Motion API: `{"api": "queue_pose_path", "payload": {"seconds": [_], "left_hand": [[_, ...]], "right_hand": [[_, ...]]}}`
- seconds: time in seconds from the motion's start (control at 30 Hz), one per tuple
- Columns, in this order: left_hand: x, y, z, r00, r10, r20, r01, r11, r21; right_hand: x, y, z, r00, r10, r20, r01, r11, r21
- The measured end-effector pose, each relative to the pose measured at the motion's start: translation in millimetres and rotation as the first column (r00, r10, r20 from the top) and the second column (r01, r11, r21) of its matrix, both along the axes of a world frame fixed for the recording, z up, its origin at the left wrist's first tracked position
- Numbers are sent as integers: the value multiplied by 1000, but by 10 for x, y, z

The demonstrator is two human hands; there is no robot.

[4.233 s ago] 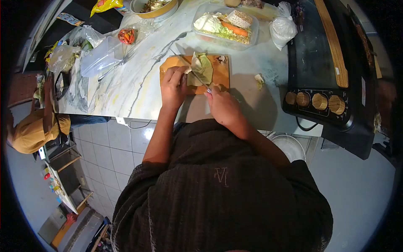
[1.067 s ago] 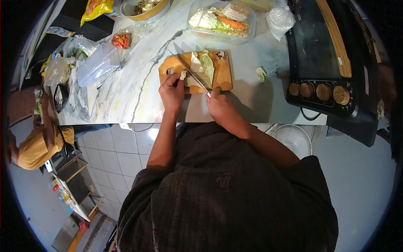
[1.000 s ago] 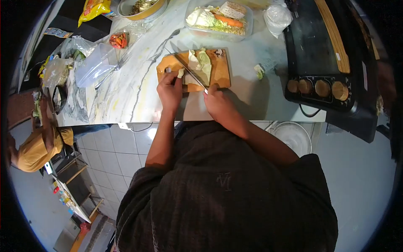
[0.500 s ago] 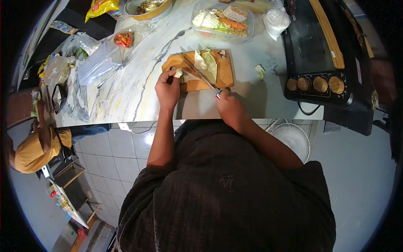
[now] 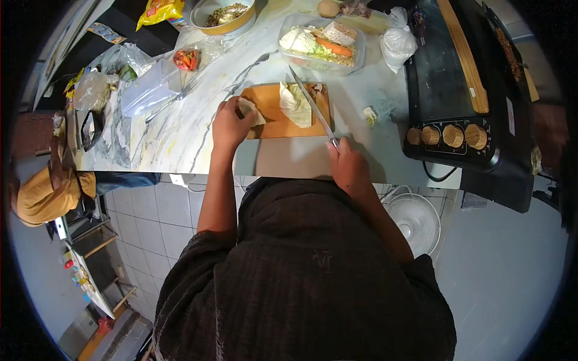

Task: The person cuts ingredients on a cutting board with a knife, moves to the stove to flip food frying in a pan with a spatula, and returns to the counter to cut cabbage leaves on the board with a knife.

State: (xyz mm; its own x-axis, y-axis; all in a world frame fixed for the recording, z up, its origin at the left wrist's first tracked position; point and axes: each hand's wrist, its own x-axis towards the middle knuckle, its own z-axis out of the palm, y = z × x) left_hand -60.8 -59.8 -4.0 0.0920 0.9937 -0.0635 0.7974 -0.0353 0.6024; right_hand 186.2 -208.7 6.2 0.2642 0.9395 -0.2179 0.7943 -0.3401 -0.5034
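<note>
A wooden cutting board (image 5: 272, 125) lies near the front edge of the marble counter, with a pale green cabbage leaf (image 5: 295, 107) on it. My right hand (image 5: 348, 165) grips a knife (image 5: 318, 113) by its handle, the blade slanting up and left across the board's right part, over the leaf's right side. At the board's left end, my left hand (image 5: 231, 125) is closed on a pale cabbage piece (image 5: 251, 112). A small dark scrap (image 5: 317, 89) sits at the board's upper right. Another cabbage scrap (image 5: 370, 117) lies on the counter to the right.
Behind the board stands a clear container (image 5: 345, 68) of vegetables, beside a white plastic bag (image 5: 397, 47). A black stove-like appliance (image 5: 448, 147) is at right. Chillies (image 5: 186, 59), a clear tub (image 5: 147, 92) and a bowl (image 5: 232, 26) stand left. Another person (image 5: 48, 194) is at far left.
The knife and my right hand have moved right, and the blade now stands steeper over the leaf's right side. My left hand has shifted left with the cabbage piece.
</note>
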Motion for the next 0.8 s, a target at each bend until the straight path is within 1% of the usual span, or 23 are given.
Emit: {"api": "queue_pose_path", "payload": {"seconds": [0.07, 0.1, 0.13, 0.17, 0.2, 0.23, 0.27, 0.3, 0.33, 0.4, 0.43, 0.47, 0.53, 0.57, 0.63, 0.67, 0.73, 0.77, 0.8], "left_hand": [[94, -53, 63, 996, 87, -6, -86, 990, 107], [142, -59, 79, 996, 85, -8, -83, 990, 112], [191, -60, 94, 992, 65, -105, -31, 954, 299], [245, -56, 109, 977, 65, -203, 39, 882, 470], [312, -33, 146, 977, 63, -203, 41, 879, 475], [388, 4, 198, 980, -103, -173, 163, 908, 387], [466, 32, 228, 957, -262, -127, 289, 909, 300], [548, 56, 162, 932, -318, -174, 349, 917, 194], [635, 58, 79, 933, -314, -176, 347, 916, 201], [796, 55, -133, 941, -209, -265, 269, 939, 216], [862, 78, -204, 961, -138, -240, 187, 963, 193], [879, 103, -267, 961, -135, -241, 185, 962, 200], [899, 112, -271, 974, -111, -198, 122, 992, 45], [888, 103, -275, 973, -108, -202, 120, 992, 46], [836, 64, -265, 982, -190, 2, 186, 963, 197], [806, 46, -260, 982, -189, -4, 186, 963, 197], [764, 10, -167, 974, -147, 171, 126, 984, 129], [732, -25, -118, 975, -148, 167, 127, 983, 130], [701, -68, -20, 965, -130, 227, 104, 987, 124]], "right_hand": [[70, -32, -24, 1000, -14, 1, 14, 1000, -4], [103, -40, -31, 999, -30, -25, 30, 999, -20], [135, -44, -37, 998, -46, -50, 44, 998, -35], [163, -49, -40, 998, -47, -51, 46, 998, -30], [191, -54, -42, 997, -50, -66, 49, 999, -16], [216, -56, -45, 995, -52, -80, 52, 999, -2], [240, -57, -49, 995, -52, -80, 52, 999, 2], [262, -50, -52, 996, -54, -75, 54, 999, 2], [284, -31, -53, 996, -54, -69, 55, 998, 5], [332, -8, -48, 997, -34, -70, 34, 999, -1], [359, 8, -48, 997, -18, -70, 17, 1000, -15], [386, 17, -57, 997, -16, -71, 15, 1000, -7], [428, 19, -96, 999, -2, -32, 2, 1000, -23], [441, 24, -130, 999, -1, -36, 0, 1000, -21], [436, 39, -174, 999, -12, -32, 12, 1000, 18], [435, 58, -193, 999, -10, -38, 11, 1000, 19], [433, 146, -191, 996, 27, -87, -22, 998, 57], [429, 184, -211, 996, 26, -90, -21, 998, 59], [423, 230, -245, 994, 65, -85, -53, 989, 139]]}}
